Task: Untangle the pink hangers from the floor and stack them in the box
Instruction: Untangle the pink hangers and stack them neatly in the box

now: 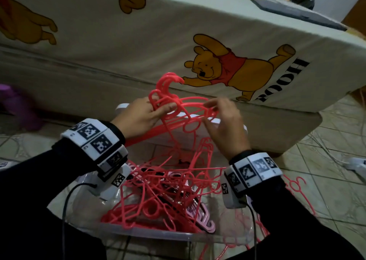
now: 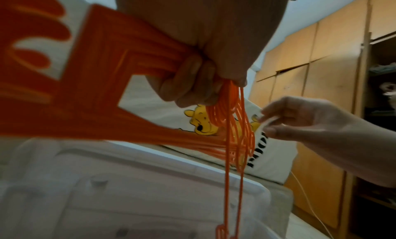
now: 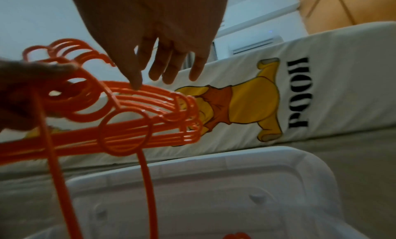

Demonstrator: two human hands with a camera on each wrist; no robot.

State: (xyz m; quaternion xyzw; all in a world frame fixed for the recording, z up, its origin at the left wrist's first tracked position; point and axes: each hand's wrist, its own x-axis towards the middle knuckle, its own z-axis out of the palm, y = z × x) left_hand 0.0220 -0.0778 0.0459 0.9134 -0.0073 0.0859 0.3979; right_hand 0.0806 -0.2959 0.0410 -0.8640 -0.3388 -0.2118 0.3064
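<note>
Above the clear plastic storage box, your left hand holds a bundle of thin coral-pink plastic hangers by their necks, fingers curled tight round them just under the hooks; the left wrist view shows the strands squeezed through your fist. Your right hand is at the other end of the same bundle, its fingers spread and mostly straight, the index fingertip resting on the top arm of the hangers without closing on anything. One hanger dangles from the bundle down toward the box. Inside the box lies a tangled heap of more coral-pink hangers, with a few pale pink ones at its near right. Behind stands a white mattress with a yellow cartoon bear print.
</note>
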